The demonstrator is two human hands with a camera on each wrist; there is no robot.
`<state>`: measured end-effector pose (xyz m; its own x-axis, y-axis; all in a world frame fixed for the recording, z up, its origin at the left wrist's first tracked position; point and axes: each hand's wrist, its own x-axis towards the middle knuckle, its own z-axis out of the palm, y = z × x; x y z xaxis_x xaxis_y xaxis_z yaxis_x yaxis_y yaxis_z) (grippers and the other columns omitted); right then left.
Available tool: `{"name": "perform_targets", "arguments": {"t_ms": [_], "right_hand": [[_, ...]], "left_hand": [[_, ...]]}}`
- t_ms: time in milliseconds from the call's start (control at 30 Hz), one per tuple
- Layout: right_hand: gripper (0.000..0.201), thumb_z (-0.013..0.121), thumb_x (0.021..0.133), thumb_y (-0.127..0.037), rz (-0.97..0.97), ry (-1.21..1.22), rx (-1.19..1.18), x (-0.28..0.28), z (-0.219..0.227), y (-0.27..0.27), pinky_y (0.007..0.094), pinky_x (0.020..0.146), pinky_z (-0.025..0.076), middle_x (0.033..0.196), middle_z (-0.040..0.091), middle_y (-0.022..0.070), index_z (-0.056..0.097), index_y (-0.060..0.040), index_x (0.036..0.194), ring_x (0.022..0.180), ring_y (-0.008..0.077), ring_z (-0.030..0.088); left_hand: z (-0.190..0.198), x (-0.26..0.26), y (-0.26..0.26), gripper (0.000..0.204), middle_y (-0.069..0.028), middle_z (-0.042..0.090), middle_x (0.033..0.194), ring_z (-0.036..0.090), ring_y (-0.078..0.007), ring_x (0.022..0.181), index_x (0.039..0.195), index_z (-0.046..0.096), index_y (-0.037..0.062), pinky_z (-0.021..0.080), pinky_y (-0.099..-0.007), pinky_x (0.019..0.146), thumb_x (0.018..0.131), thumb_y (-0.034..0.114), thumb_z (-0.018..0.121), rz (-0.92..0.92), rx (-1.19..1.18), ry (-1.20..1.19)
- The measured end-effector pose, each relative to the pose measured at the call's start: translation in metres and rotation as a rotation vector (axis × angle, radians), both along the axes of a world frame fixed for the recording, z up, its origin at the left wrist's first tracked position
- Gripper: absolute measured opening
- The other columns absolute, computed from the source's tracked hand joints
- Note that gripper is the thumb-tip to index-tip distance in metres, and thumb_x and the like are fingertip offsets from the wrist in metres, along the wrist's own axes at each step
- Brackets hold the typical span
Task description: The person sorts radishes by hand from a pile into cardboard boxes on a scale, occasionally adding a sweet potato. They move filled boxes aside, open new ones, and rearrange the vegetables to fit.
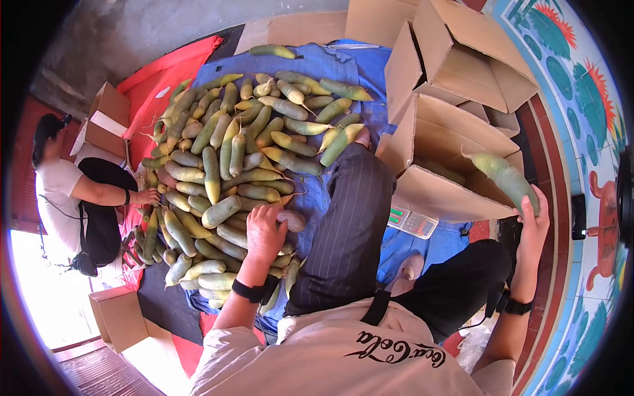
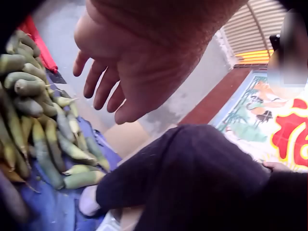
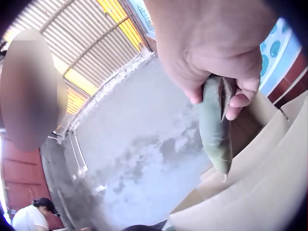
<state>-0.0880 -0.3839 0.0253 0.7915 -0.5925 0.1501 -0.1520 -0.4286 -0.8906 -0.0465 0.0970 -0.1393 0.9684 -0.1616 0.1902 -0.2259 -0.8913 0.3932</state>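
A large green radish (image 1: 503, 177) is gripped near its thick end by my right hand (image 1: 533, 218). It slants over the open cardboard box (image 1: 432, 196), its thin tip towards the inside. A dark split runs along the held end of the green radish (image 3: 215, 118) in the right wrist view. Inside the box, part of another radish (image 1: 441, 171) shows. At the near edge of the big radish pile (image 1: 224, 158), my left hand (image 1: 265, 232) hovers with loose fingers beside a greyish radish (image 1: 291, 220). The left wrist view shows that hand (image 2: 130, 72) holding nothing.
Another person (image 1: 72, 198) crouches at the left, one arm reaching to the pile. Behind my box stand more open cartons (image 1: 475, 59). A digital scale (image 1: 413, 223) lies between my legs and the box. Blue sheeting (image 1: 323, 63) spreads beneath the radishes; a tiled wall runs along the right.
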Motion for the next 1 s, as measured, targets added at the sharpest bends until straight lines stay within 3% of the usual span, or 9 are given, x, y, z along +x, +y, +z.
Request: {"name": "perform_targets", "arguments": {"t_ms": [233,300,433,467,500,733,800,933,1000], "right_hand": [[0.043,0.064,0.085,-0.023,0.086,0.323,-0.276,0.051,-0.069,-0.053,0.0269,0.064,0.051,0.098,0.062,0.0113,0.054,-0.0027,0.121,0.077,0.0157,0.061],[0.042,0.064,0.085,-0.023,0.099,0.365,-0.253,0.067,-0.073,-0.053,0.0289,0.066,0.052,0.097,0.063,0.0111,0.055,-0.0036,0.121,0.078,0.0165,0.063],[0.036,0.059,0.087,-0.02,0.047,0.471,0.052,0.087,-0.08,-0.061,0.0325,0.072,0.051,0.098,0.064,0.0115,0.057,-0.0027,0.119,0.081,0.0198,0.065],[0.034,0.058,0.088,-0.018,0.079,0.461,-0.232,0.089,-0.102,-0.093,0.0314,0.074,0.05,0.098,0.065,0.0122,0.057,-0.0012,0.117,0.082,0.0194,0.065],[0.032,0.057,0.088,-0.016,0.112,0.444,-0.517,0.092,-0.099,-0.089,0.0303,0.075,0.049,0.098,0.065,0.0128,0.058,0.0002,0.115,0.083,0.019,0.065],[0.019,0.054,0.09,-0.009,0.14,0.203,-0.471,0.042,-0.072,-0.065,0.0282,0.073,0.048,0.091,0.063,0.01,0.061,0.002,0.104,0.08,0.017,0.062],[0.017,0.054,0.09,-0.008,0.143,0.178,-0.511,0.024,-0.065,-0.057,0.0279,0.073,0.047,0.09,0.061,0.0098,0.06,0.0021,0.103,0.081,0.0169,0.061],[0.014,0.055,0.09,-0.006,0.138,0.142,-0.58,-0.006,-0.05,-0.034,0.0282,0.075,0.047,0.092,0.06,0.0103,0.06,0.0022,0.1,0.086,0.0183,0.06],[0.013,0.055,0.09,-0.005,0.12,0.116,-0.63,-0.016,-0.046,-0.03,0.0283,0.077,0.046,0.093,0.06,0.0103,0.06,0.002,0.1,0.087,0.019,0.06]], "left_hand": [[-0.09,-0.04,0.041,0.031,-0.0106,0.061,0.099,0.054,-0.0297,0.1,0.096,0.064,0.0117,0.042,-0.0434,0.088,0.068,0.024,0.072,0.105,0.212,0.42],[-0.103,-0.049,0.045,0.032,-0.0089,0.061,0.101,0.053,-0.0282,0.105,0.096,0.064,0.0126,0.04,-0.0431,0.09,0.068,0.025,0.072,0.123,0.22,0.461],[-0.114,-0.057,0.048,0.034,-0.006,0.059,0.108,0.05,-0.0265,0.113,0.1,0.065,0.0137,0.037,-0.0442,0.097,0.068,0.023,0.071,0.095,0.342,0.62],[-0.123,-0.061,0.052,0.034,-0.0063,0.059,0.11,0.049,-0.0265,0.114,0.1,0.065,0.014,0.035,-0.0463,0.099,0.068,0.021,0.071,0.083,0.355,0.594],[-0.127,-0.063,0.053,0.034,-0.0066,0.058,0.112,0.048,-0.0265,0.116,0.101,0.065,0.0143,0.034,-0.0484,0.101,0.068,0.02,0.07,0.072,0.368,0.568],[-0.16,-0.065,0.068,0.026,-0.0072,0.057,0.112,0.047,-0.0269,0.117,0.103,0.063,0.0153,0.027,-0.0544,0.107,0.077,0.013,0.059,-0.026,0.471,0.417],[-0.162,-0.055,0.069,0.031,-0.0063,0.058,0.109,0.048,-0.0276,0.115,0.105,0.062,0.0177,0.029,-0.056,0.105,0.074,0.01,0.059,-0.051,0.591,0.552],[-0.161,-0.049,0.072,0.025,-0.0065,0.059,0.103,0.051,-0.0272,0.11,0.099,0.062,0.0168,0.032,-0.055,0.102,0.076,0.01,0.057,-0.089,0.561,0.496],[-0.143,-0.041,0.068,0.024,-0.0092,0.059,0.102,0.053,-0.0288,0.107,0.1,0.06,0.0141,0.038,-0.0488,0.097,0.076,0.013,0.061,-0.102,0.53,0.481]]}}
